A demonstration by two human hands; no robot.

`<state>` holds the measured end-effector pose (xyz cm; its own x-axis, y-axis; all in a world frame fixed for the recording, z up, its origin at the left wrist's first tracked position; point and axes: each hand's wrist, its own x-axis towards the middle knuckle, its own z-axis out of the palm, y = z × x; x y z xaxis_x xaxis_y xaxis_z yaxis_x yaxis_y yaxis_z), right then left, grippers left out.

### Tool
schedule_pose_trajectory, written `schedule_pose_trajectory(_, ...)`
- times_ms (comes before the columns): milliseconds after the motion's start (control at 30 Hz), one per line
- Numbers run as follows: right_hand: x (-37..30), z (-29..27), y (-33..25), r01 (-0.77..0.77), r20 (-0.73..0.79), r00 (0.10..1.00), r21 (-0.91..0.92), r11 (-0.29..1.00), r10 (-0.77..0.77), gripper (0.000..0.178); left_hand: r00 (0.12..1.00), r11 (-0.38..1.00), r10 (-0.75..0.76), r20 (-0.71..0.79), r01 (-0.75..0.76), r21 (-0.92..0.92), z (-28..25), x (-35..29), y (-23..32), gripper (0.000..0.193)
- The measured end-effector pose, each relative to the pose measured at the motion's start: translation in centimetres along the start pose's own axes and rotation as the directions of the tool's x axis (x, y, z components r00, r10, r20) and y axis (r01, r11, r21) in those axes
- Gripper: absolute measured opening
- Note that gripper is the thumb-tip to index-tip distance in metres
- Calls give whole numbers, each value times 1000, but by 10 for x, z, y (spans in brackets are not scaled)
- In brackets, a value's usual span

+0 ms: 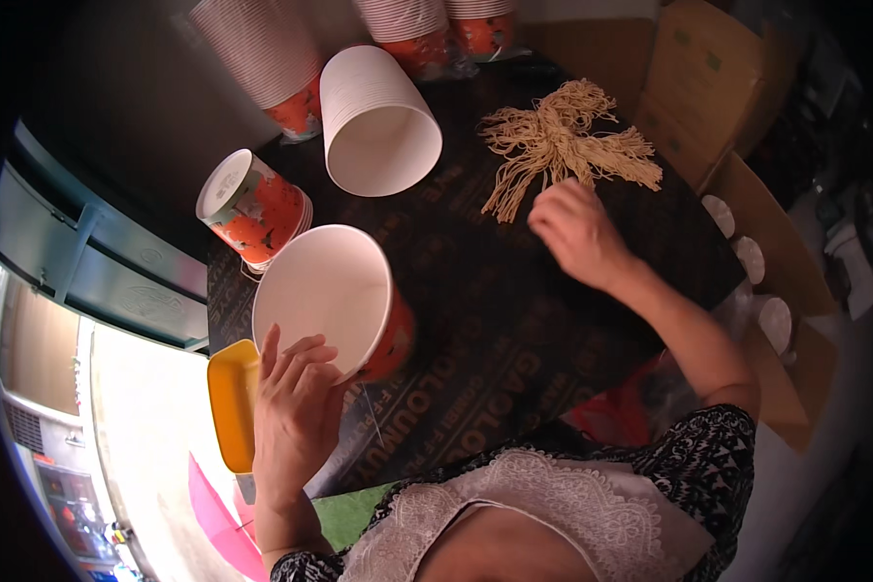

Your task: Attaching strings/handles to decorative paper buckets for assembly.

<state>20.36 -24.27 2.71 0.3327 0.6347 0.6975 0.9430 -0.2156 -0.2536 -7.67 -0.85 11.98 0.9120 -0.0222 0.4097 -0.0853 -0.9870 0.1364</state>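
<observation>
A large paper bucket (325, 281), white inside and red-orange outside, stands tilted on the black table, its open mouth facing me. My left hand (301, 398) is at its near rim, fingers bent over the edge and gripping it. My right hand (580, 233) is at the near edge of a bundle of tan cords (577, 145), the fingers curled together. Whatever they may pinch is hidden. Beyond the bucket, a nested stack of white paper buckets (378, 121) lies on its side. A short upside-down stack of red-patterned buckets (257, 209) stands to the left.
Tall bucket stacks (262, 63) and plastic-wrapped ones (407, 29) line the back. A yellow bin (231, 407) sits by the table's left edge. Cardboard boxes (708, 82) stand at the right, with white round pieces (774, 325) by a lower box. A pink umbrella (225, 519) is lower left.
</observation>
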Motion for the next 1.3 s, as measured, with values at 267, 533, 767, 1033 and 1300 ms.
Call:
schedule_pose_trajectory(267, -33, -33, 73, -443, 0, 894, -150, 884, 448, 10, 991, 989, -115, -67, 108, -101, 7, -4, 0, 27)
schedule_pose_trajectory(533, -32, -26, 57, -442, 228, 860, -116, 890, 457, 4, 990, 985, -106, -97, 91, -145, 8, -4, -2, 26)
schedule_pose_trajectory(767, -29, -6, 43, -296, 108, 934, -304, 905, 341, 15, 990, 987, -97, -104, 82, -139, 13, -2, -4, 23)
schedule_pose_trajectory(1033, -26, 3, 40, -151, 110, 972, -376, 914, 206, 5, 987, 995, -93, -133, 86, -58, 20, 10, -12, 24)
schedule_pose_trajectory(1300, -27, 1, -11, -113, 204, 976, 174, 978, 76, 8, 959, 987, -151, -238, 133, -93, 28, 10, -10, 29)
